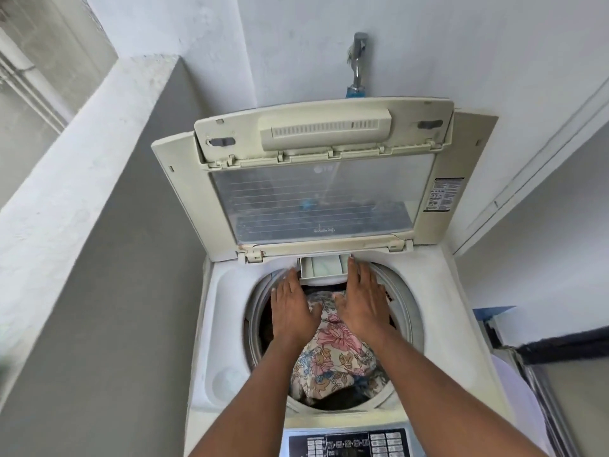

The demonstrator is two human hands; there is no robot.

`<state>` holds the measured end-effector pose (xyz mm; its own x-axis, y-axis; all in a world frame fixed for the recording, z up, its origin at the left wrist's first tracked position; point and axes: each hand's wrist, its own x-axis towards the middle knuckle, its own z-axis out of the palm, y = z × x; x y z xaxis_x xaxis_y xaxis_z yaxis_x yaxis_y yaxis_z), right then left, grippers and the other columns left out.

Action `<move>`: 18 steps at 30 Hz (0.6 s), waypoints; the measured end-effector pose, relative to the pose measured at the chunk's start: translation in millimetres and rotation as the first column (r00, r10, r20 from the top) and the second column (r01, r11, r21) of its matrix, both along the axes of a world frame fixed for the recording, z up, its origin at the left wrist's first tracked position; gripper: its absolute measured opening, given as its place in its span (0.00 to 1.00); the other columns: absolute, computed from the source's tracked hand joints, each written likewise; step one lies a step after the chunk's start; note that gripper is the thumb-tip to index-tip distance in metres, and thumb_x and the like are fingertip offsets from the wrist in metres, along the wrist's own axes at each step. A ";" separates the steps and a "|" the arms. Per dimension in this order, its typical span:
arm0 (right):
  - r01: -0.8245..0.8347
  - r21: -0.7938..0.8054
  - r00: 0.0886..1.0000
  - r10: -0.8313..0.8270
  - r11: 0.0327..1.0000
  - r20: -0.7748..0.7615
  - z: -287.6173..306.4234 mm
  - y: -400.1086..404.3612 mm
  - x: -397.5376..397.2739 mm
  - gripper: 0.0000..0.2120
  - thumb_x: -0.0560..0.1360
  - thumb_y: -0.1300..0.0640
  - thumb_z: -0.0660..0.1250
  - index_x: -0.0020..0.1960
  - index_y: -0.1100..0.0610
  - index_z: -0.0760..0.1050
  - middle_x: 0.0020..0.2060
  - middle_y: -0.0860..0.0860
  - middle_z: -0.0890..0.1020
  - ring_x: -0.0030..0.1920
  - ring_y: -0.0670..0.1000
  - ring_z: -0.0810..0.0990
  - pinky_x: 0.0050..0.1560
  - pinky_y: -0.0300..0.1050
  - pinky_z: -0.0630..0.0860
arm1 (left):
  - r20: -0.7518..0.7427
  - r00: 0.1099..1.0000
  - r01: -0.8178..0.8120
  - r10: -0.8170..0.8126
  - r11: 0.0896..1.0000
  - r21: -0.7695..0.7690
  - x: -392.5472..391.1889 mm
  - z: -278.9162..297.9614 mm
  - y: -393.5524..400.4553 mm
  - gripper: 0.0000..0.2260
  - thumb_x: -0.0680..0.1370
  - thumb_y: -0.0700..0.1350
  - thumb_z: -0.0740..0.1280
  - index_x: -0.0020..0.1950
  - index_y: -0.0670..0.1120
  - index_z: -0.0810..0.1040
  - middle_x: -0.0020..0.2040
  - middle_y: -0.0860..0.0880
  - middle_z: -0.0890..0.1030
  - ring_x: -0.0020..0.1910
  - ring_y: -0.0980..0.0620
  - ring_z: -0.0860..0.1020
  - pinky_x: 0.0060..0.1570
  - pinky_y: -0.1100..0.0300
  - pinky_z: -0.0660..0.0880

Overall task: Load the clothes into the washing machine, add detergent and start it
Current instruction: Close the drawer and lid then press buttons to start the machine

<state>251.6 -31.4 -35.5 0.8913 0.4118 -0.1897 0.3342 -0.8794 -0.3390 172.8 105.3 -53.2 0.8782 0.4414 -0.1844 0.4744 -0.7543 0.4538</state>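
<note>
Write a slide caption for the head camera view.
Both open hands, left and right, reach to the detergent drawer above loaded clothes.

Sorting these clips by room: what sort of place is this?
Probably a home laundry nook or utility balcony: a top-load washing machine with its lid raised, a wall tap above it, bare plastered walls.

The cream top-loading washing machine (211,324) stands with its folding lid (323,199) raised upright against the wall, the clear window panel facing forward. Its round drum (405,311) holds a heap of clothes, topmost a cream floral garment (333,354) with pink and blue flowers over dark fabric. At the back rim the small detergent drawer (324,267) sits pulled open, and the dark control panel (349,443) lies along the front edge.
</note>
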 end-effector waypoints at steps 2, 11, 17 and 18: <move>0.014 0.065 1.000 -0.014 0.998 0.007 -8.0 1.8 1.5 0.46 0.79 0.50 0.72 0.84 0.58 0.46 0.82 0.59 0.57 0.80 0.61 0.61 0.75 0.59 0.67 | 0.090 0.989 -0.103 0.118 0.983 -0.152 3.9 -8.4 -2.7 0.45 0.80 0.54 0.71 0.85 0.40 0.46 0.82 0.40 0.62 0.82 0.40 0.61 0.80 0.47 0.61; 0.183 0.342 0.983 -0.172 0.922 -0.064 -29.2 15.7 2.2 0.48 0.75 0.55 0.77 0.83 0.56 0.49 0.79 0.58 0.63 0.76 0.59 0.69 0.70 0.53 0.74 | 0.173 0.883 -0.333 0.436 0.843 -0.423 23.5 -14.2 -7.1 0.42 0.75 0.51 0.79 0.81 0.45 0.60 0.73 0.45 0.76 0.73 0.44 0.74 0.72 0.46 0.73; 0.353 0.441 0.935 -0.317 0.825 -0.156 -31.5 20.0 4.5 0.44 0.72 0.54 0.80 0.79 0.55 0.59 0.74 0.55 0.72 0.72 0.56 0.73 0.66 0.49 0.75 | 0.209 0.853 -0.352 0.477 0.824 -0.445 26.5 -10.5 -9.0 0.28 0.75 0.50 0.79 0.72 0.44 0.75 0.62 0.47 0.83 0.60 0.48 0.82 0.61 0.55 0.78; 0.380 0.456 0.925 -0.335 0.804 -0.180 -32.7 20.0 5.7 0.42 0.72 0.53 0.81 0.78 0.55 0.61 0.72 0.55 0.74 0.71 0.56 0.74 0.65 0.47 0.75 | 0.213 0.844 -0.362 0.493 0.815 -0.452 26.7 -10.2 -9.1 0.27 0.75 0.50 0.79 0.70 0.45 0.76 0.59 0.47 0.84 0.57 0.49 0.83 0.60 0.53 0.79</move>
